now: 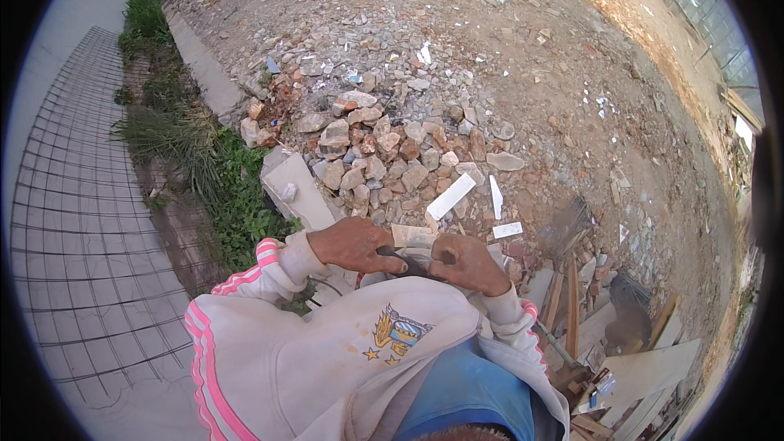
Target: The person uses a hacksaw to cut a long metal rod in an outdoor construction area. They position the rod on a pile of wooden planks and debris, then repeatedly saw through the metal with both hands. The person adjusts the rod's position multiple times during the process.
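Observation:
My left hand (pixel 353 247) and my right hand (pixel 469 264) are close together in front of my chest, both closed with fingers curled. Between them stretches a dark, limp-looking piece (pixel 418 265), partly hidden by the fingers; whether it is cloth or plastic I cannot tell. The left thumb presses along its one end, and the right fist is at the other. Just beyond the hands lies a flat pale slab (pixel 413 236). Past that is a heap of broken stones and bricks (pixel 384 147).
White tile strips (pixel 451 197) lie on the rubble. A concrete slab (pixel 300 188) and green weeds (pixel 237 196) are at the left, beside a steel bar mesh (pixel 82 220). At the lower right, wooden planks (pixel 572 306) and boards are piled. A metal fence (pixel 710 8) stands far right.

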Available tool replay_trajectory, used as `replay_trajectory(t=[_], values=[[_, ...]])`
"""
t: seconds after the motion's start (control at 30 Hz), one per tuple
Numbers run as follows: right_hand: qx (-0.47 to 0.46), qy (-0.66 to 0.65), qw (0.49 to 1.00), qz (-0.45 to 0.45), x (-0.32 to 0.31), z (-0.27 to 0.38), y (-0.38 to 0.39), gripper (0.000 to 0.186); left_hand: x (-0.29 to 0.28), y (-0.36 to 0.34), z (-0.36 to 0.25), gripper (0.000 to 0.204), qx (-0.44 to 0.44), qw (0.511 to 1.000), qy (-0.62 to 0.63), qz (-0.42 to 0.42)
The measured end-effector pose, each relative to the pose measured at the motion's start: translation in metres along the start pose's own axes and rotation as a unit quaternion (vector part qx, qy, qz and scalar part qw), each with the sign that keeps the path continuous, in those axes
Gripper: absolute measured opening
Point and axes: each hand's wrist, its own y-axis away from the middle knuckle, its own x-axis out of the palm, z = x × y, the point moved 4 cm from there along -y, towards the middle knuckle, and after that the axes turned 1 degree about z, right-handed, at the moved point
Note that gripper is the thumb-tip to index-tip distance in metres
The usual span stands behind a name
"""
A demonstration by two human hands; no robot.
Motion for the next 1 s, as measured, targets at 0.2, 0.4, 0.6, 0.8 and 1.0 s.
replay_trajectory(t=[0.2,0.4,0.6,0.8,1.0], values=[[-0.012,0.009,1.000,0.019,0.020,0.001,-0.018,0.024,0.013,0.016,0.028,0.062,-0.088,0.993,0.078,0.014],[-0.043,-0.016,0.999,0.028,0.026,0.031,0.006,0.016,0.049,0.033,-0.001,0.061,-0.096,0.993,-0.031,-0.065],[-0.075,0.018,0.996,0.034,0.016,0.029,0.008,0.021,0.078,-0.006,0.002,0.067,-0.083,0.996,0.020,-0.035],[-0.065,0.013,0.998,0.013,0.010,0.027,0.016,0.023,0.063,0.005,0.015,0.063,-0.003,0.983,0.183,-0.014],[-0.057,0.018,0.998,0.012,0.003,0.033,0.024,0.024,0.059,-0.003,0.010,0.057,0.073,0.955,0.287,0.030]])
